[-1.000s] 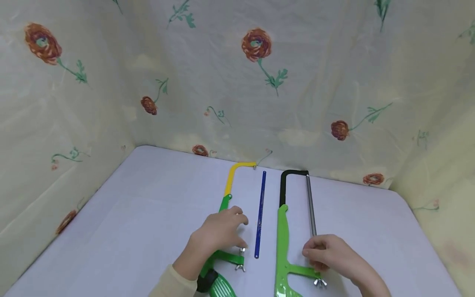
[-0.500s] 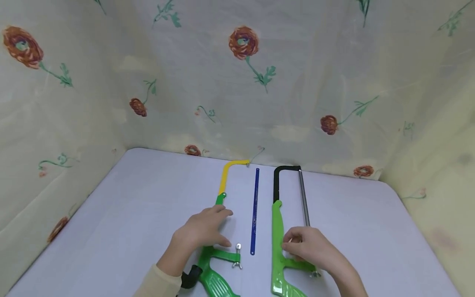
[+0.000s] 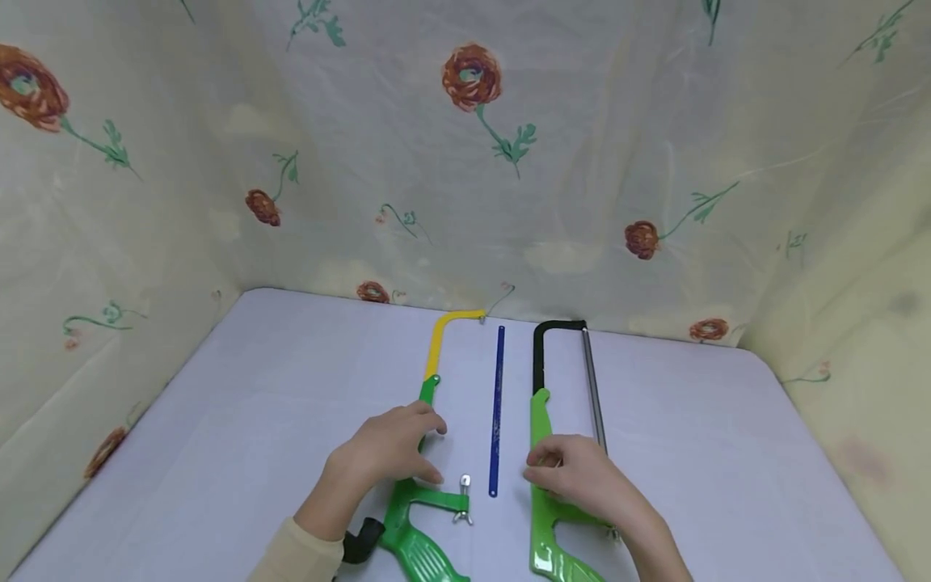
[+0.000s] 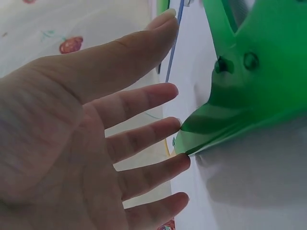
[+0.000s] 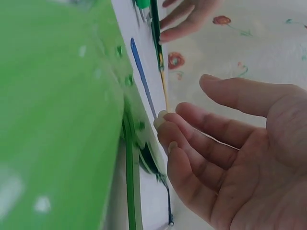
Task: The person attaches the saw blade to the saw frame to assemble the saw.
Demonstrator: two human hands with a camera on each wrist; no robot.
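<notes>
My left hand (image 3: 385, 444) is held over a green hacksaw frame with a yellow front arm (image 3: 436, 347), its fingers spread and nothing between them. That frame carries no blade; a wing nut (image 3: 463, 518) and a pin show at its lower bracket. A blue hacksaw blade (image 3: 497, 412) lies to its right, apart from both saws. Over the lime-green handle of a second hacksaw (image 3: 540, 420) with a black front arm is my right hand (image 3: 578, 477). Its fingers bend loosely and hold nothing in the right wrist view. A grey blade (image 3: 592, 380) is fitted in this saw.
A white table (image 3: 262, 388) bears both saws, which lie side by side with their front arms near the back edge. Flower-patterned sheeting (image 3: 465, 178) stands up behind and at both sides. A black piece (image 3: 361, 540) sticks out beside the left wrist.
My right hand has moved left from the second saw's wing-nut end to over its handle. My left hand has drawn back left from the first saw's pin. The head view has shifted slightly.
</notes>
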